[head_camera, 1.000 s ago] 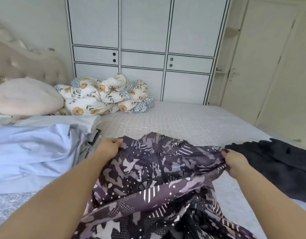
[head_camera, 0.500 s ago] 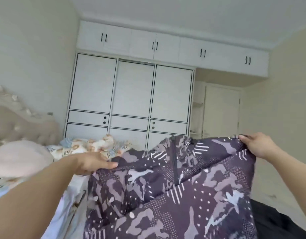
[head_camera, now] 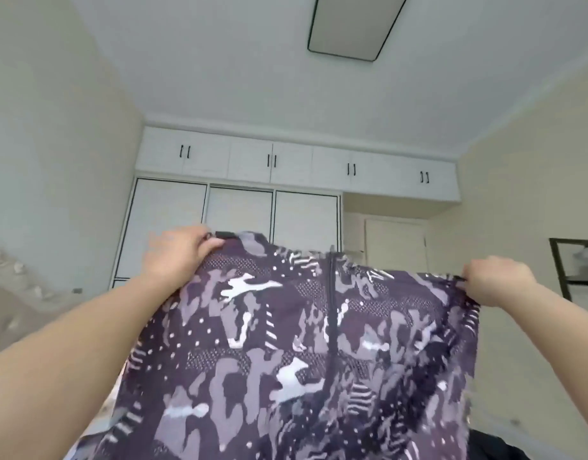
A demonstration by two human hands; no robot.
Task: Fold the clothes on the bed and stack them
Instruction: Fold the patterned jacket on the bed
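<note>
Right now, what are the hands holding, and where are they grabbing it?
Both hold the patterned garment up by its top edge: the left hand grips one top corner, the right hand pinches the other.

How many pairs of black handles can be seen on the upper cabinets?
4. One pair at the left, one left of centre, one right of centre, one at the right. None seems hidden.

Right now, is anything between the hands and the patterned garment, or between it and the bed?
Nothing lies between them: the left hand and right hand each grip the garment directly at its top edge, holding it up spread. The bed is hidden behind the cloth, so that path cannot be judged.
</note>
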